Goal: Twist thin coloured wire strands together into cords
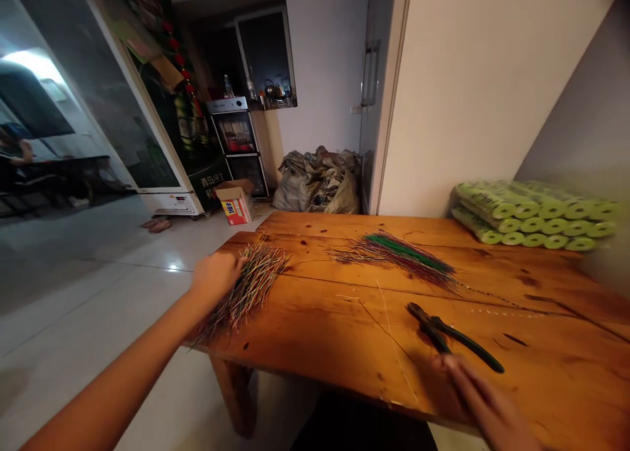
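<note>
My left hand (219, 277) is closed at the upper left side of a loose pile of thin coloured wires (256, 283) on the table's left end; whatever its fingers hold is too small to make out. Near the front right, my right hand (465, 375) grips one handle of dark pliers (436, 326), whose jaws point away over the tabletop and whose other handle is spread apart. Behind the pliers lies a second bundle of wires (408, 257), green and dark red. A few single strands lie between the left pile and the pliers.
Stacked green rolls (536, 214) stand at the back right of the wooden table (315, 333). Beyond it are large sacks (317, 182), an open carton (237, 201), a small cabinet (239, 132) and a glass-door fridge (142, 109). A person (17, 155) sits at the far left.
</note>
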`<state>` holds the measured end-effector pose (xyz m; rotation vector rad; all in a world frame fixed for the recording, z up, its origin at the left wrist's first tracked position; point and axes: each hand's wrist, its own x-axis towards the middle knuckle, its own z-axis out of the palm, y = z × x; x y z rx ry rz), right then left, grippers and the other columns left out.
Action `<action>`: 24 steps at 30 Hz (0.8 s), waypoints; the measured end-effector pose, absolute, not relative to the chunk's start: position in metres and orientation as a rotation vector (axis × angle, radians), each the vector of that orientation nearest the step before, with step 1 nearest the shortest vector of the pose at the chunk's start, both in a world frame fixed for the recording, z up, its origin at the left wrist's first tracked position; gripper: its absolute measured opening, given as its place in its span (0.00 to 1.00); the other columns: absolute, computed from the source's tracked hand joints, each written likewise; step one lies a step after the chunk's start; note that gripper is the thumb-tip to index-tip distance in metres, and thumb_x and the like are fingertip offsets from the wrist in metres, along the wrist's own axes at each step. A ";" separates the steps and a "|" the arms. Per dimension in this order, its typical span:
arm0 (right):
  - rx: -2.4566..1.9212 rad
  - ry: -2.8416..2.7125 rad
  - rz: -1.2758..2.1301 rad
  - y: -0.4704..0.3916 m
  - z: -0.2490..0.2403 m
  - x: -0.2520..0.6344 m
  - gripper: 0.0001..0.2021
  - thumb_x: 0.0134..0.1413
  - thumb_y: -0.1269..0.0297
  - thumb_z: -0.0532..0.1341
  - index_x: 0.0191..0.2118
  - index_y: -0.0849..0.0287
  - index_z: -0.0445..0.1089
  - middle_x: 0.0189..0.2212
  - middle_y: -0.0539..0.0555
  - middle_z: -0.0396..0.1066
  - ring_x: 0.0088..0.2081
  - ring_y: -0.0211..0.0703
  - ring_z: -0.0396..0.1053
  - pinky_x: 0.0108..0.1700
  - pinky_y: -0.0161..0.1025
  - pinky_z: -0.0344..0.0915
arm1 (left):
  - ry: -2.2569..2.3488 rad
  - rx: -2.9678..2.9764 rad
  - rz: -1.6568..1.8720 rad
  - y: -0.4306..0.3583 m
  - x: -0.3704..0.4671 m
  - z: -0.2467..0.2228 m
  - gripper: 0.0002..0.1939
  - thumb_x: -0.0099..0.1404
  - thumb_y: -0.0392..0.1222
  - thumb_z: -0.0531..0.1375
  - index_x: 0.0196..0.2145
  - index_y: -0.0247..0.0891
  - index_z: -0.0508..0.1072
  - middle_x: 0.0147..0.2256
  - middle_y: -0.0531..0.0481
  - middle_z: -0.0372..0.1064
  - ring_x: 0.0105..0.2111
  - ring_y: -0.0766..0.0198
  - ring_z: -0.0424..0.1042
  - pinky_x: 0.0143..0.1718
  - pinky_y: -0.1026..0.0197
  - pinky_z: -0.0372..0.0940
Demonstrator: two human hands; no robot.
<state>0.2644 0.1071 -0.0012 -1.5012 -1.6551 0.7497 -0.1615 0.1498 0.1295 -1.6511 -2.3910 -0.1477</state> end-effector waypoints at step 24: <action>-2.002 -2.282 -0.410 0.312 -0.005 0.261 0.14 0.58 0.57 0.54 0.41 0.62 0.68 0.40 0.55 0.70 0.43 0.45 0.67 0.47 0.49 0.61 | -2.063 -2.383 -0.890 0.122 0.047 -0.029 0.13 0.63 0.37 0.51 0.23 0.40 0.69 0.25 0.50 0.71 0.28 0.61 0.69 0.28 0.61 0.54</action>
